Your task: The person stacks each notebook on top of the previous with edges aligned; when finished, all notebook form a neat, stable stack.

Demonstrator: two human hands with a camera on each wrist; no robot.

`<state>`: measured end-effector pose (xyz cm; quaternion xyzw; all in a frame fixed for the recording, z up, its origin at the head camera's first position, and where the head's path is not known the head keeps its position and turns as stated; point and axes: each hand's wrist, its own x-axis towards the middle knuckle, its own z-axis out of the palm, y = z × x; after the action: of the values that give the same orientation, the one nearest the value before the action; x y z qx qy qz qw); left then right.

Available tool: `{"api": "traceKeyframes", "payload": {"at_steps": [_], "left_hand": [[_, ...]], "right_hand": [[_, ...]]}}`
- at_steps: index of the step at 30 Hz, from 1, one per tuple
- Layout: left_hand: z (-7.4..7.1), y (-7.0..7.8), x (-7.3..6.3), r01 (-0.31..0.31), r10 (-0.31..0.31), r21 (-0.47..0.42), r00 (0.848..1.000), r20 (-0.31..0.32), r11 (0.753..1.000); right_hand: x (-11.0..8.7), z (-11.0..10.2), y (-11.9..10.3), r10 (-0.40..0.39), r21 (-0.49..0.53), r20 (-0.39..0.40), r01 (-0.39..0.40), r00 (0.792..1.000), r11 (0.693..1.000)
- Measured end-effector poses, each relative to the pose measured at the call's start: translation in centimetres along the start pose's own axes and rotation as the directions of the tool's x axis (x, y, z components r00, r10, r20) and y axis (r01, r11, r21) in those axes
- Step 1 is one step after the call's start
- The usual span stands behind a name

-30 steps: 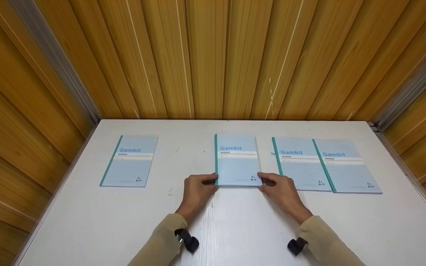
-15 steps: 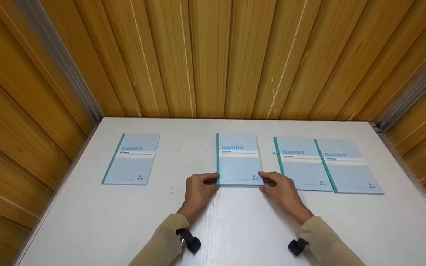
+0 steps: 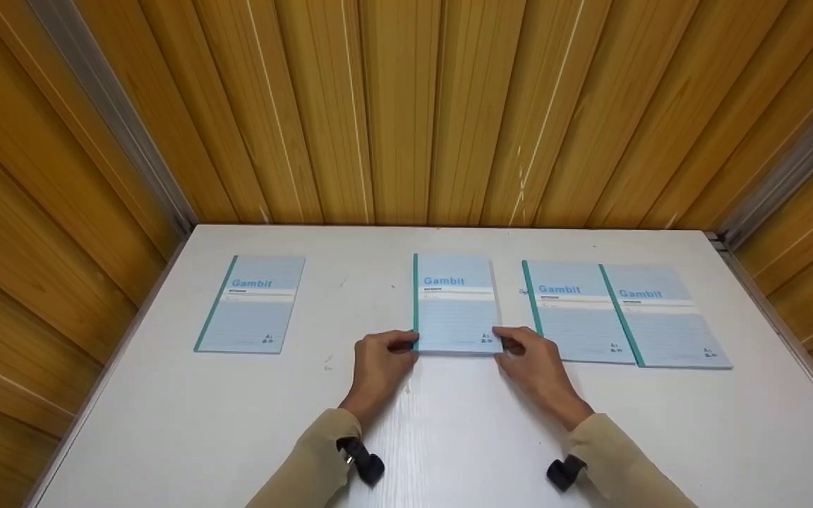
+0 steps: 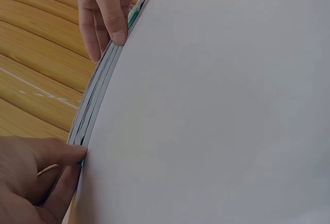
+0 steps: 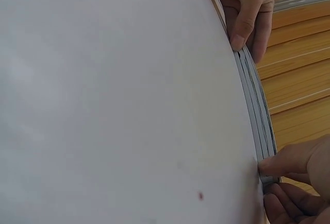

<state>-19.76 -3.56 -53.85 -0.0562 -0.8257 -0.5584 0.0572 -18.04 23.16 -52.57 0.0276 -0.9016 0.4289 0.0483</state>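
Observation:
A small stack of light-blue "Gambit" notebooks [image 3: 457, 303] with green spines lies at the middle of the white table [image 3: 237, 423]. My left hand [image 3: 383, 367] holds its near left corner, at the spine. Opposite it, my right hand [image 3: 533, 367] holds the near right corner between thumb and fingers. In the left wrist view the layered edges of the notebooks [image 4: 95, 100] show between both hands. The right wrist view shows the same stacked edges [image 5: 253, 105], with the right thumb [image 5: 273, 165] against them.
One more notebook [image 3: 251, 303] lies alone at the left. To the right, two notebooks lie side by side, the inner one [image 3: 576, 317] close to my right hand and the outer one [image 3: 660, 317] beyond it. Wood-patterned panels [image 3: 406, 113] stand behind the table.
Both hands keep their hold on the stack, which stays in place. The whole view shifts very slightly.

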Motion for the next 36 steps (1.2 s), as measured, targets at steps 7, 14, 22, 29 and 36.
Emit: {"api": "traceKeyframes", "payload": {"at_steps": [7, 14, 22, 29, 36], "left_hand": [[-0.1, 0.4, 0.0, 0.016, -0.016, 0.005, 1.000, 0.011, 1.000], [-0.2, 0.3, -0.1, -0.022, 0.022, 0.031, 1.000, 0.009, 0.999], [-0.9, 0.3, -0.2, -0.036, 0.033, 0.042, 0.998, 0.058, 0.998], [-2.3, 0.4, -0.1, 0.000, -0.001, 0.021, 0.997, 0.075, 1.000], [-4.7, 0.3, -0.2, 0.021, -0.022, 0.022, 0.998, 0.056, 1.000]], "right_hand": [[0.1, -0.4, 0.1, 0.006, 0.006, 0.014, -0.006, 1.000, 1.000], [0.1, -0.7, 0.0, 0.005, 0.043, 0.044, -0.007, 0.999, 0.999], [0.1, -1.0, -0.6, 0.000, 0.042, 0.052, -0.002, 0.999, 0.999], [0.8, -1.0, -1.6, -0.024, 0.034, 0.021, 0.023, 0.999, 0.999], [1.3, 0.2, -2.8, -0.089, 0.062, 0.018, 0.088, 0.996, 0.994]]}}
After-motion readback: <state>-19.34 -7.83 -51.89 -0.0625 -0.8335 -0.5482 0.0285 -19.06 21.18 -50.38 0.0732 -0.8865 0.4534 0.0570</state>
